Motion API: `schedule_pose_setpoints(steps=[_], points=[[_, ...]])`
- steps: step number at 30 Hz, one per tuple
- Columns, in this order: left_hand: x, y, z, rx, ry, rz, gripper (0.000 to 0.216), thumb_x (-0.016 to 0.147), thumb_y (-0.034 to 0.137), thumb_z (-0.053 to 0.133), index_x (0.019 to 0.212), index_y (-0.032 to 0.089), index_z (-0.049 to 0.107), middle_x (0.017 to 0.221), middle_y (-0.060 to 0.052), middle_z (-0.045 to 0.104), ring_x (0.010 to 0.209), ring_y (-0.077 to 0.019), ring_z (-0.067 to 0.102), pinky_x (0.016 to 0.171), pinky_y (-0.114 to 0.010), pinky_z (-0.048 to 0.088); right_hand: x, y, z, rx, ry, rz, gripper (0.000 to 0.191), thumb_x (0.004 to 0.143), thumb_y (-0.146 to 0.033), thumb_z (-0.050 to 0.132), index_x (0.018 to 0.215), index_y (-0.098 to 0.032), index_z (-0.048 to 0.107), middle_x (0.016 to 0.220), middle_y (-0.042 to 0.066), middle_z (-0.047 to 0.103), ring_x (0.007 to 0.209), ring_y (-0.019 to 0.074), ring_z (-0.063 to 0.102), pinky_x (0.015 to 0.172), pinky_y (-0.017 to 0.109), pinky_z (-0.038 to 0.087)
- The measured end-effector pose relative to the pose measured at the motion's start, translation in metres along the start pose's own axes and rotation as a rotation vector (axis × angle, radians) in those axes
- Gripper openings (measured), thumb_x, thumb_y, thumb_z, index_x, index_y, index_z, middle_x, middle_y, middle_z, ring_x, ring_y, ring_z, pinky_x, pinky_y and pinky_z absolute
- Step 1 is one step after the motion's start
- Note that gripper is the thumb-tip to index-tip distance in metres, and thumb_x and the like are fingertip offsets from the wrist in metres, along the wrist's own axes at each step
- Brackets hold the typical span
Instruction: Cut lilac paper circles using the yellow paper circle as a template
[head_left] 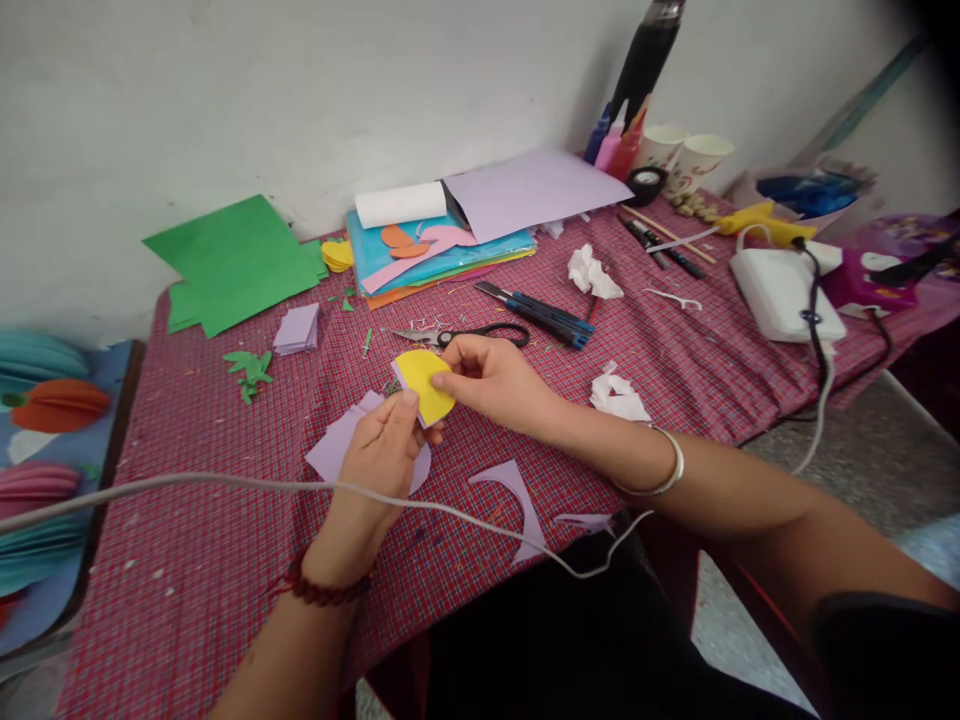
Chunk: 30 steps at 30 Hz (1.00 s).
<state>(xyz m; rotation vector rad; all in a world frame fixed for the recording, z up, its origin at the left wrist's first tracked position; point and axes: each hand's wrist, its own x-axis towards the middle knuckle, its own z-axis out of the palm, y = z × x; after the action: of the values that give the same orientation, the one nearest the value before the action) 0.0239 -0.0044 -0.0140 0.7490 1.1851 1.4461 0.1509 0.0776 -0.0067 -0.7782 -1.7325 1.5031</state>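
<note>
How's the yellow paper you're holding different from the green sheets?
The yellow paper has a curved edge; the green sheets, straight ones. The yellow paper is smaller than the green sheets. Left hand and right hand hold the yellow paper; the green sheets lie on the tablecloth. Both are paper.

Even, muted indoor light. Soft shadow on wall at 1 o'clock. Yellow paper toward 9 o'clock slightly soft. Corner at 2 o'clock blacked out, perhaps lens shading. Wide-angle stretch at 3 and 9 o'clock edges.
</note>
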Motion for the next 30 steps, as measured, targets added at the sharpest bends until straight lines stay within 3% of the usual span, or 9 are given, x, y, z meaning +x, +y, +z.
schedule_pose_setpoints(steps=[10,18,23,27,30], points=[[0.0,0.002,0.001,0.025,-0.023,0.002,0.019,0.083,0.033,0.059,0.082,0.014,0.065,0.076,-0.005,0.065,0.065,-0.013,0.057,0.055,-0.024,0.043,-0.003,-0.002,0.0,-0.072,-0.008,-0.006,0.011,0.077,-0.022,0.059,0.071,-0.017,0.052,0.067,-0.001,0.059,0.06,0.0101,0.052,0.055,0.024,0.041],[0.001,-0.004,-0.007,0.193,-0.042,0.026,0.023,0.088,0.034,0.052,0.08,0.016,0.064,0.07,-0.002,0.06,0.061,-0.0129,0.052,0.057,-0.025,0.041,-0.003,-0.001,0.0,-0.085,-0.025,-0.03,0.013,0.078,-0.023,0.06,0.07,-0.017,0.051,0.063,-0.003,0.052,0.056,0.0085,0.046,0.051,0.022,0.035],[-0.004,0.01,-0.003,0.602,-0.026,0.277,0.034,0.09,0.029,0.048,0.059,0.018,0.057,0.065,-0.002,0.055,0.063,-0.0154,0.05,0.062,-0.028,0.038,-0.005,-0.006,-0.002,-0.129,0.04,-0.08,0.014,0.074,-0.018,0.063,0.085,-0.017,0.053,0.077,-0.002,0.054,0.064,0.0093,0.048,0.058,0.023,0.039],[-0.008,0.018,0.002,0.69,-0.019,0.492,0.029,0.086,0.024,0.052,0.058,0.021,0.059,0.071,-0.003,0.056,0.069,-0.0183,0.05,0.068,-0.029,0.039,-0.005,-0.012,-0.007,-0.059,-0.04,-0.13,0.032,0.073,-0.017,0.066,0.103,-0.017,0.055,0.096,0.003,0.059,0.08,0.0131,0.056,0.07,0.027,0.046],[-0.008,0.017,0.003,0.675,-0.043,0.522,0.022,0.083,0.023,0.056,0.063,0.022,0.063,0.069,-0.002,0.054,0.068,-0.0189,0.049,0.067,-0.03,0.039,-0.005,-0.014,-0.01,-0.002,-0.116,-0.207,0.013,0.078,-0.02,0.064,0.09,-0.017,0.06,0.09,0.003,0.06,0.085,0.0148,0.057,0.079,0.031,0.046]])
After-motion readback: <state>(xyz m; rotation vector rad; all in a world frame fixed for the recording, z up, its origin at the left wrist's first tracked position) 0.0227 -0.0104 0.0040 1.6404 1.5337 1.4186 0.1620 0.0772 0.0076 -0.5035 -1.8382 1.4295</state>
